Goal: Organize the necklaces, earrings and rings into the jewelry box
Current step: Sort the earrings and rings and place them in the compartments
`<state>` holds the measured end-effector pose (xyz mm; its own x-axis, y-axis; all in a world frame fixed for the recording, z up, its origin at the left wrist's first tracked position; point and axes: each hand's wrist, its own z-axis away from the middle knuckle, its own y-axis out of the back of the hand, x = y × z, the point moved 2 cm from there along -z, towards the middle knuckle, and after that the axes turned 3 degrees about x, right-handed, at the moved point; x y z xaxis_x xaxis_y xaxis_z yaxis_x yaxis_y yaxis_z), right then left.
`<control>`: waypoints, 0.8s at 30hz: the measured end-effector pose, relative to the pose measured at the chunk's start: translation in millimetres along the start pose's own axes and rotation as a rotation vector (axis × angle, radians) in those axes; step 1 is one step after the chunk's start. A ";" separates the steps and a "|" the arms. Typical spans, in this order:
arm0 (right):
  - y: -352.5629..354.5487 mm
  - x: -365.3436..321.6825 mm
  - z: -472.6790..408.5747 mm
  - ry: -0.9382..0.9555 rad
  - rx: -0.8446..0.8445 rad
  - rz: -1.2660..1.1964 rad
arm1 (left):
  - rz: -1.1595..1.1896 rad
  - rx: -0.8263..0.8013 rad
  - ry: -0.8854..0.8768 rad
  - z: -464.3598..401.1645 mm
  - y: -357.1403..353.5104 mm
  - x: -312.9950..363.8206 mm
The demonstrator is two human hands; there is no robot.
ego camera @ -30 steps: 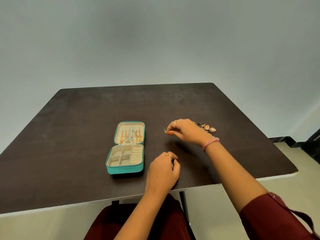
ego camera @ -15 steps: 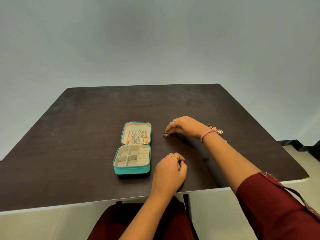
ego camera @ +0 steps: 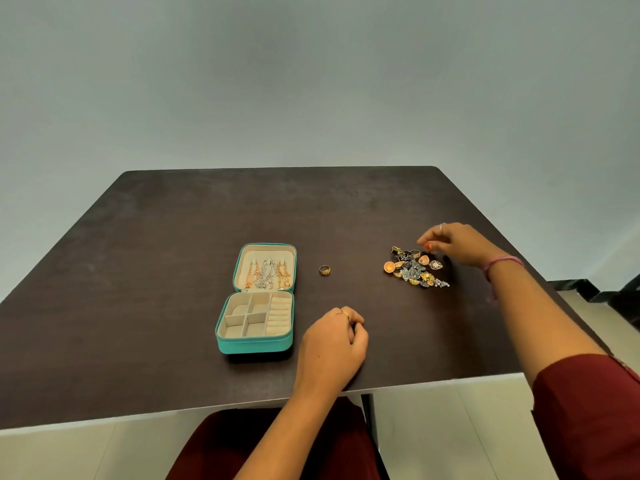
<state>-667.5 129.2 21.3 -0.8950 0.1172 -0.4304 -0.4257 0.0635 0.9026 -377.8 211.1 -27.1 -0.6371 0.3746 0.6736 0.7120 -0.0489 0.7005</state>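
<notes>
From the head view, the right hand (ego camera: 460,244) hovers with curled fingers (ego camera: 426,242) pinched together just behind the pile of earrings and rings (ego camera: 415,268), whether holding anything I cannot tell, a gold ring (ego camera: 324,270) lying between them and the open teal jewelry box (ego camera: 256,299), while the left hand (ego camera: 332,341) rests loosely fisted on the dark surface (ego camera: 138,271).

A plain room, likely in a home: a dark wooden table (ego camera: 173,237) against a bare grey wall (ego camera: 311,81), pale tiled floor (ego camera: 450,427).
</notes>
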 end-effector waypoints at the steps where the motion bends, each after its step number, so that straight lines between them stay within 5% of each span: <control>1: -0.8 1.5 1.1 0.012 -0.014 0.017 | -0.004 -0.002 0.003 -0.4 0.3 0.2; 12: -5.9 -5.6 -12.9 0.080 -0.098 0.267 | -0.016 -0.023 0.018 -2.7 0.6 1.3; 19: -0.6 -21.5 -3.0 0.083 0.103 0.166 | -0.031 -0.025 0.002 -2.4 0.3 1.4; 24: -16.4 -81.7 20.0 0.209 -0.005 0.126 | -0.052 -0.014 -0.022 0.1 1.2 3.7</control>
<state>-584.8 138.4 41.5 -0.9488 -0.0841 -0.3045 -0.3096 0.0565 0.9492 -379.2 212.5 -23.8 -0.6664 0.3972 0.6310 0.6738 -0.0416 0.7377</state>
